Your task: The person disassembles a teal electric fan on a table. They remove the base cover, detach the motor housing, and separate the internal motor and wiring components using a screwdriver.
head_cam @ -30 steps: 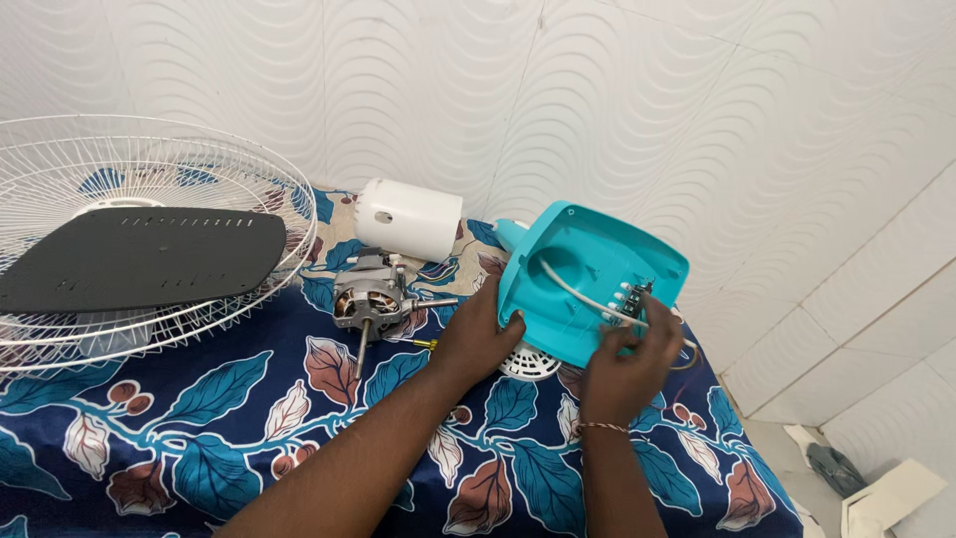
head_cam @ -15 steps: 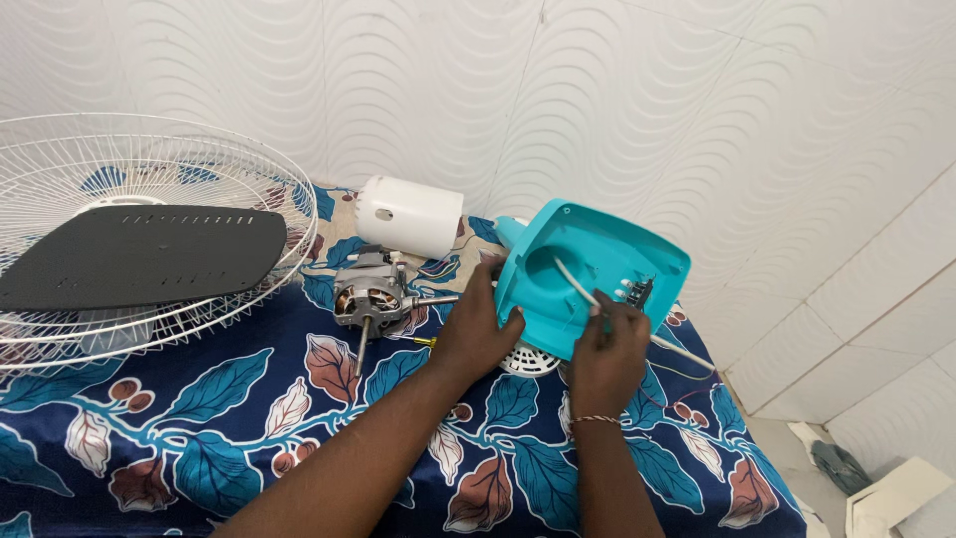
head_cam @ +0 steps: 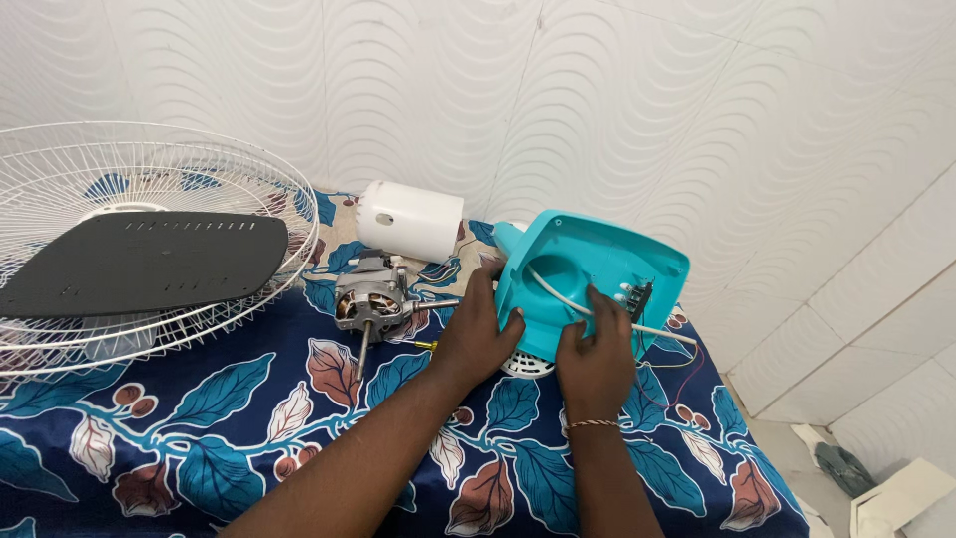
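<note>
On the leaf-print cloth (head_cam: 199, 428), seen from the head camera: left hand (head_cam: 476, 334) gripping the near-left edge of the turquoise fan housing (head_cam: 597, 269), fingers curled over the rim, thumb underneath, propping it tilted with its hollow side facing up. Right hand (head_cam: 596, 361) reaching into that hollow, fingertips (head_cam: 600, 304) pressed together on the white cable (head_cam: 558, 296) running across the inside toward the switch block (head_cam: 637, 294); whether pinching or only pressing, hard to tell. Housing sitting at the table's right side, partly over a white round grille piece (head_cam: 526, 364), with thin red and pale wires (head_cam: 677, 384) trailing loose below it.

Risking, as a judgement: tugging the cable too sharply and straining its joint at the switch block; snagging the thin wires under the housing edge; letting the tilted shell slip from a one-handed hold and slide toward the table's right edge.

Lying apart to the left: bare motor (head_cam: 370, 299) with its shaft pointing toward the viewer, white motor cover (head_cam: 408, 219) behind it, wire guard (head_cam: 149, 179) carrying a dark grey plate (head_cam: 149, 261).
</note>
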